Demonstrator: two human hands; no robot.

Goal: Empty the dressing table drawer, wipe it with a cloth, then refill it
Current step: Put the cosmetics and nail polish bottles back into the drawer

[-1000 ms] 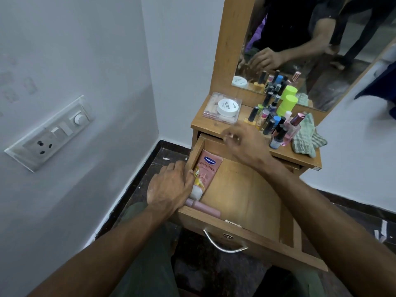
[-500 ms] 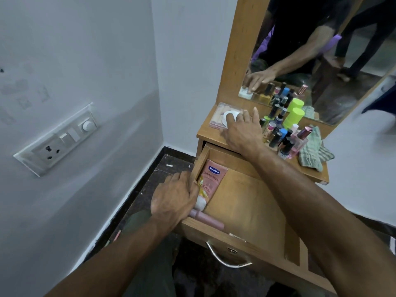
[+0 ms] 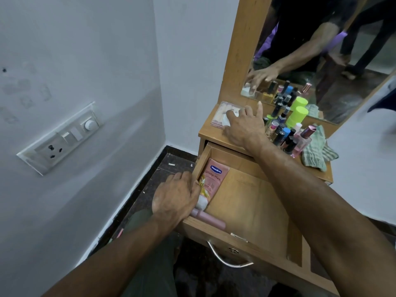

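Switch panel (image 3: 61,138) is sitting on the wall at 9 o'clock, well apart from the work.

Left hand (image 3: 175,197) is resting over the left wall of the open drawer (image 3: 252,202), at about 7 o'clock of frame centre. Fingers are curling over the wall edge and gripping it, and the thumb is touching the pink Vaseline tube (image 3: 211,183).

That tube is lying flat along the drawer's left side, cap end toward the drawer front. A pink stick (image 3: 209,218) is lying across the front left corner, just beside the tube's cap, partly under the left hand. The rest of the drawer floor is showing bare wood. Metal handle (image 3: 227,260) is hanging on the drawer front at 6 o'clock.

Right hand (image 3: 246,125) is reaching onto the tabletop (image 3: 209,135) at 1 o'clock. It's lying on the clear plastic case (image 3: 222,114) with the white round jar (image 3: 227,122) under it; index finger is sticking straight up, others are bending down over the jar. Can't tell whether it's actually clamping on the jar or just touching.

Cluster of small bottles (image 3: 282,129) is standing just beside the right hand at its 3 o'clock, a green-capped bottle (image 3: 296,115) at the back, a pink perfume bottle (image 3: 303,140) at the right edge. The striped cloth (image 3: 317,151) is lying crumpled at the tabletop's right end, touching the perfume bottle. Mirror (image 3: 321,50) is standing behind.
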